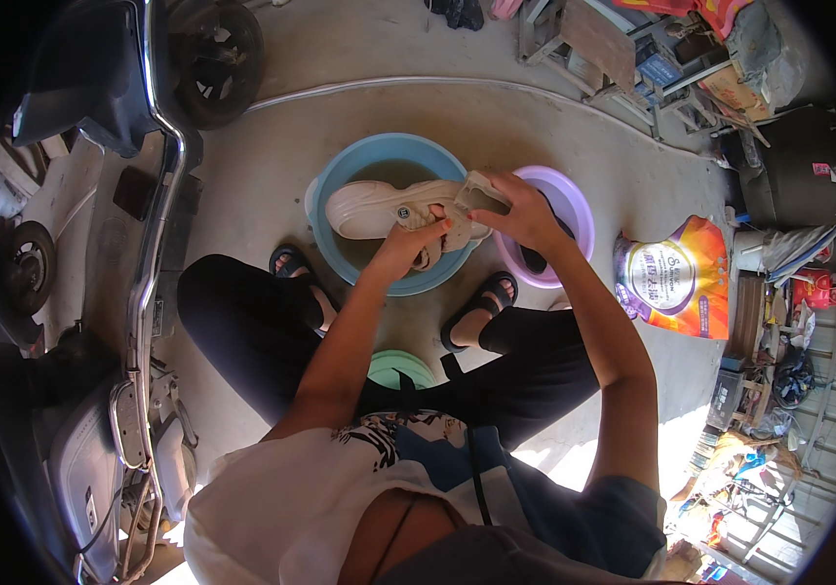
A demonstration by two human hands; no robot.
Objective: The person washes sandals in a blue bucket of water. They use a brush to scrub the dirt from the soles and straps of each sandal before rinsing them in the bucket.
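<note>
Over a blue plastic basin [359, 150] of murky water is a cream sandal [370, 208] with a thick sole, woven cross straps and a round dark badge. My left hand [412, 245] grips it by the straps, thumb on top. In my right hand [524, 208] is a pale, block-shaped thing [480, 196], pressed against or just above the sandal's right end. Whether it is soap or a scrubbing brush I cannot tell. Beside the blue basin stands a lilac basin [584, 212] with a black object [535, 259] inside, partly hidden behind my right hand and forearm.
An orange and purple bag [681, 281] bearing writing stands on the concrete floor at right. A green plastic thing [399, 369] lies between my legs. At left is a scooter [89, 468]; a wooden stool [597, 40] and clutter line the upper right. A pale hose or pipe [418, 82] crosses the floor.
</note>
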